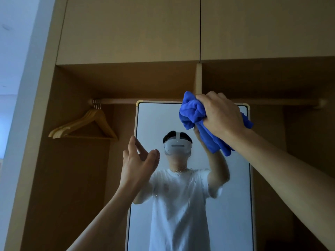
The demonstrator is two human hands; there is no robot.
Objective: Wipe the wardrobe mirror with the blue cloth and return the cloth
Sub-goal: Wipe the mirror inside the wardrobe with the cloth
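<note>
A tall mirror (155, 120) with a light wooden frame stands inside an open wardrobe, and water droplets speckle its glass around the middle. My right hand (220, 115) is raised to the mirror's upper right part and grips a bunched blue cloth (194, 113) against the glass, with a tail of cloth hanging below the hand. My left hand (137, 163) is at the mirror's left edge with fingers spread, its fingertips touching or nearly touching the frame. The mirror shows a person in a white T-shirt.
Wooden hangers (85, 125) hang from the clothes rail (116, 101) at the left of the mirror. A vertical divider (198, 78) splits the wardrobe above the mirror, with closed upper cupboard doors (130, 29) overhead. A white wall (16, 69) lies at the far left.
</note>
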